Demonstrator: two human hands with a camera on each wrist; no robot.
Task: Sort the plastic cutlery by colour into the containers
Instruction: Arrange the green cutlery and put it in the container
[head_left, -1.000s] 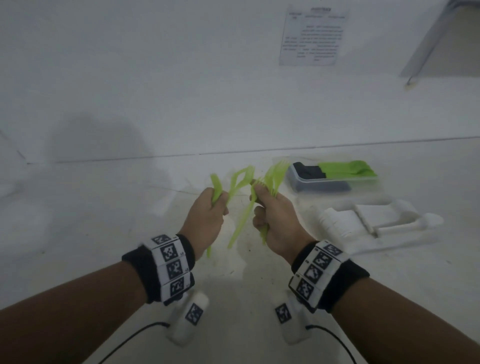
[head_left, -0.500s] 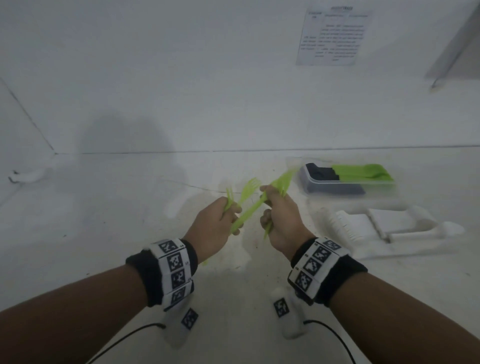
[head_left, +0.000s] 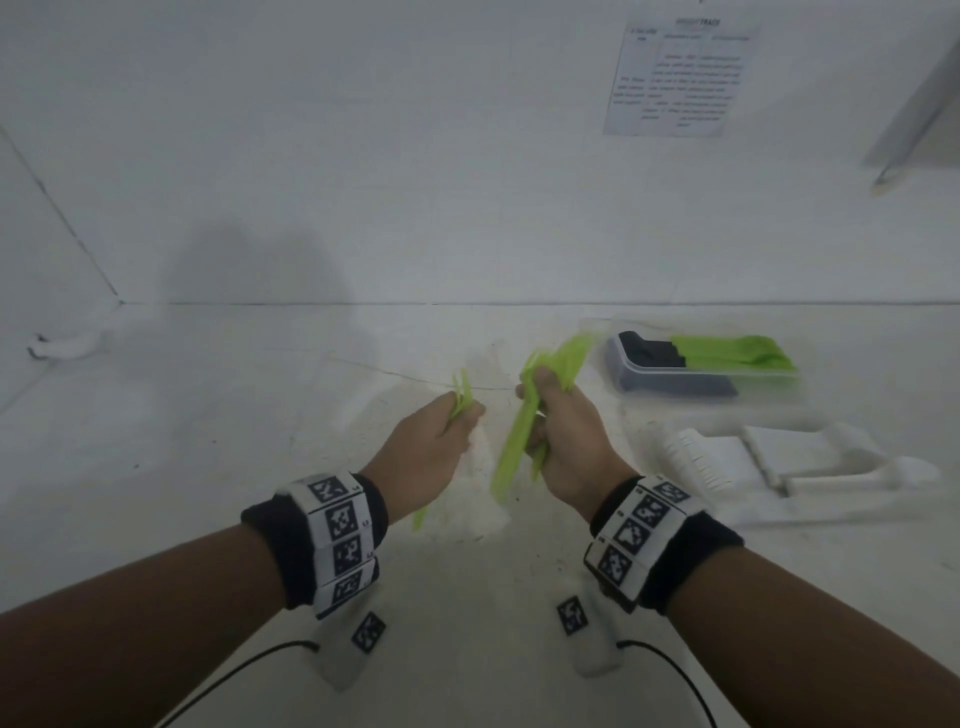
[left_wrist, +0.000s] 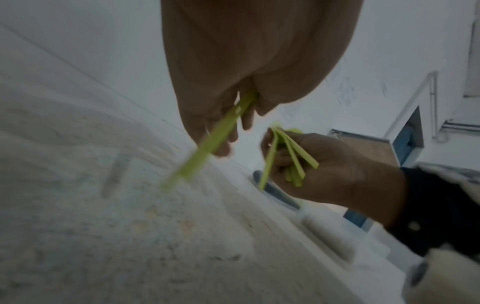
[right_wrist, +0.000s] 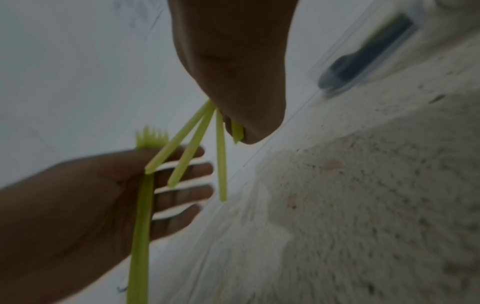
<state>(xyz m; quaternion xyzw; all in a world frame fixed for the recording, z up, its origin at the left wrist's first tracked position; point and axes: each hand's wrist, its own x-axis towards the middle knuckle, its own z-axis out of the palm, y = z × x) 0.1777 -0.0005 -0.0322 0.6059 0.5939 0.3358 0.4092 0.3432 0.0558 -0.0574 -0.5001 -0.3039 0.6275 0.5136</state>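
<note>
The green forks (head_left: 511, 441) look like thin, smooth plastic, faintly translucent. The container (head_left: 701, 387) is clear glossy plastic, holding dark matt pieces (head_left: 649, 353). The worktop (head_left: 208, 467) is white and matt, rough and speckled in the wrist views. The wristbands (head_left: 691, 556) are black cloth with white printed marker tiles. On the wall hangs a printed paper sheet (head_left: 675, 78).

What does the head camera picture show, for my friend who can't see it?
Two hands hold bright green plastic cutlery above a white table: the left hand grips one fork, the right hand a bunch. To the right, a clear container holds green and black cutlery, with white cutlery nearer.
</note>
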